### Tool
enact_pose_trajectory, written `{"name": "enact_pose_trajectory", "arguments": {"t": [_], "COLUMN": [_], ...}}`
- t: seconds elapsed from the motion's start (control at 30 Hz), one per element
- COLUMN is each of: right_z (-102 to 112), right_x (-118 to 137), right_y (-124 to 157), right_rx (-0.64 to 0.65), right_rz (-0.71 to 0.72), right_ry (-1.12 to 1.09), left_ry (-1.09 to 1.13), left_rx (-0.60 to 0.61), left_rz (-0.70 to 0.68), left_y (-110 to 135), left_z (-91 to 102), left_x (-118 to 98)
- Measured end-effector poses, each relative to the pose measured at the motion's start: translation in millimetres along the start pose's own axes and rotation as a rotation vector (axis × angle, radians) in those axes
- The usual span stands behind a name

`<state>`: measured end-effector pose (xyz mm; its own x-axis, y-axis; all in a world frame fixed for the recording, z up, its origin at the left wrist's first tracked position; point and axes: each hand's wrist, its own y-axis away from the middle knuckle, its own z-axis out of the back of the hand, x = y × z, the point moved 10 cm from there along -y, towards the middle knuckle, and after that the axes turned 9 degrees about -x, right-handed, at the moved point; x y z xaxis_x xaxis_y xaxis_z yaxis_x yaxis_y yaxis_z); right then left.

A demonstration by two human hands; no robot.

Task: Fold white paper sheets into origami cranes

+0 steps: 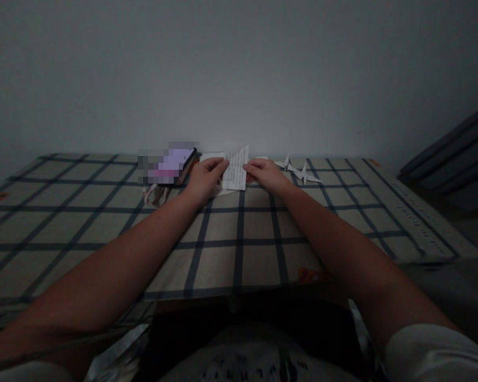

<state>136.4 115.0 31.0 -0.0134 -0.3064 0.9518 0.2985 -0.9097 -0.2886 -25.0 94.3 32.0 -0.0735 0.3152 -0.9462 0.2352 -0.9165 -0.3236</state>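
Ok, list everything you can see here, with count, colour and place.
Printed sheet: one, white, centre.
Other paper: count unclear, white, behind printed sheet.
Phone: one, purple screen, dark edge, centre-left, partly pixelated.
Origami cranes: apparently two, white, centre-right.
Tablecloth: one, beige with dark blue grid, over table.
Wall: one, grey, behind table.
Draped fabric: one, dark grey, far right.
Sleeves: two, pale, bottom corners.
Left hand: one, bare, sheet's left side.
Right hand: one, bare, sheet's right edge.
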Motion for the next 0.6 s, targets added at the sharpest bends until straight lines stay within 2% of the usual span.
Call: {"name": "enact_pose_trajectory", "arguments": {"t": [0.13, 0.2, 0.27, 0.4, 0.6], "right_z": [2.5, 2.9, 2.4, 3.5, -0.5], "right_x": [9.1, 11.6, 11.9, 12.9, 19.5], "right_y": [2.2, 3.3, 3.8, 4.5, 8.1], "right_rx": [-0.025, -0.035, -0.04, -0.073, -0.045], "right_rz": [0.033, 0.038, 0.026, 0.008, 0.044], "right_ry": [0.071, 0.101, 0.105, 0.079, 0.103], "left_ry": [-0.014, -0.056, -0.079, 0.021, 0.088], "left_rx": [-0.093, -0.079, -0.005, 0.143, 0.273], "left_rz": [-0.035, -0.008, 0.042, 0.134, 0.188], "left_y": [-2.6, -0.8, 3.9, 17.0, 28.2], "left_z": [9.0, 7.3, -0.6, -17.3, -29.1], "left_x": [-4.7, -4.8, -3.2, -2.0, -1.5]}}
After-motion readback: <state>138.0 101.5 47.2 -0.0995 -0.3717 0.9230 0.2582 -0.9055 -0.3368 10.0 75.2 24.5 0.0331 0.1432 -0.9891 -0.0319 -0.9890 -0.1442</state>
